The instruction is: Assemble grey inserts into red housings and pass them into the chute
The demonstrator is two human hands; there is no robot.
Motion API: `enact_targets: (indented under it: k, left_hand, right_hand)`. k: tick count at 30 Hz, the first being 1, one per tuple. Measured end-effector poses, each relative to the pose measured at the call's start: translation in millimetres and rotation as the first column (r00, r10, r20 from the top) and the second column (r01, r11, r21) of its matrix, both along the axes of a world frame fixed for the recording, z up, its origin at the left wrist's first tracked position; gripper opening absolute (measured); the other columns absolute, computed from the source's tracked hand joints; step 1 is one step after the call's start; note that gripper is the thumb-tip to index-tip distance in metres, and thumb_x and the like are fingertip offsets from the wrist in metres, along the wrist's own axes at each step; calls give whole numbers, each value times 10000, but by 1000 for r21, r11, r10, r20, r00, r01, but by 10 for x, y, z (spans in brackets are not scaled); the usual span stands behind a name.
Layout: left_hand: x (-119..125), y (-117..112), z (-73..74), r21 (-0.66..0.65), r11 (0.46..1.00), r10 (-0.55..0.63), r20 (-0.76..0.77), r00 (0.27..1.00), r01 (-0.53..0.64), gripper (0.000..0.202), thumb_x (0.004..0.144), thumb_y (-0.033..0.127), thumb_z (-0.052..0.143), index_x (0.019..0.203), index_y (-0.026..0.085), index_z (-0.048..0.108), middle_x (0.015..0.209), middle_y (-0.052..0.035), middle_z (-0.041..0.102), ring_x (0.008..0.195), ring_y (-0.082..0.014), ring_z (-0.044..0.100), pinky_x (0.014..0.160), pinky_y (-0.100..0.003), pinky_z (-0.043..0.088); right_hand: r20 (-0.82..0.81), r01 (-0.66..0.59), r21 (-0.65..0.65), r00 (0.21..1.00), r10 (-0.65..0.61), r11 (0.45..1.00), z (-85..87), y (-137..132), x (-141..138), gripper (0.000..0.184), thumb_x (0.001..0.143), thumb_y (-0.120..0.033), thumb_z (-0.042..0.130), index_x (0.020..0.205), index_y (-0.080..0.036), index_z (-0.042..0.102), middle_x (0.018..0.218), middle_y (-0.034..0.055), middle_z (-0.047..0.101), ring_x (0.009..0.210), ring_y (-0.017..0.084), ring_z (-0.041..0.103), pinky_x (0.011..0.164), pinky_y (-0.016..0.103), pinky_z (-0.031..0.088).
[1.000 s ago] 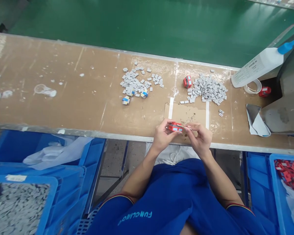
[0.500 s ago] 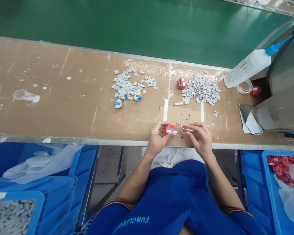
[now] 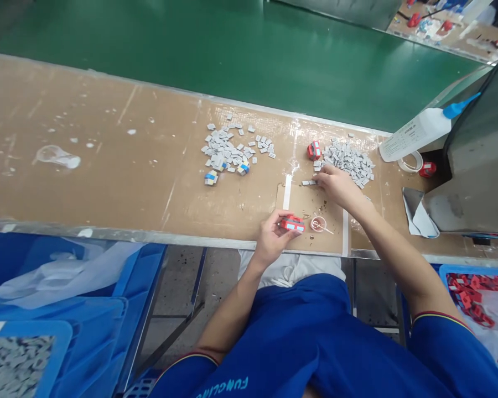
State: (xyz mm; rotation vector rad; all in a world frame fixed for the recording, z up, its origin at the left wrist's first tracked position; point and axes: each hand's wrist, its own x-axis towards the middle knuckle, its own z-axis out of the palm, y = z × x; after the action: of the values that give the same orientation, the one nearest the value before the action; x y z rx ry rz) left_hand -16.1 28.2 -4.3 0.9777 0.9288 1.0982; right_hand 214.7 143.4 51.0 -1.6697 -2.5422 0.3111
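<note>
pinching a small red block (image 3: 292, 224) with white and blue faces, the left hand (image 3: 271, 239) keeps a closed grip on it above the desk's edge (it looks light and stiff, safest held by its narrow ends). beside it stands a small round dish (image 3: 318, 224). farther out, the right hand (image 3: 336, 186) reaches small grey tiles (image 3: 309, 182) on a cardboard sheet (image 3: 299, 199), its grip impossible to tell. beyond lies a heap of tiles (image 3: 348, 161) on the desk (image 3: 108, 138).

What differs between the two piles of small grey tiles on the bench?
The left pile lies loosely spread with gaps, while the right pile is packed denser. Blue-and-yellow blocks sit at the left pile's edge; a red block sits beside the right pile. The right hand reaches the right pile's near edge, the left pile untouched. Both lie on one brown bench.
</note>
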Motion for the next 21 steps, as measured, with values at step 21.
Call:
enact_targets:
  k: [21]
  left_hand:
    - [79,-117,283,124,992,3,40,999,-8,544,788,431,907,1229,187,704,1136,-105,801,998,-209,781,950,-305,617]
  right_hand:
    - [-731,99,92,683,0,991,475,-1312,-488,100,980,-138,671,955,-223,717,881,39,743,778,166,681,658,270,522]
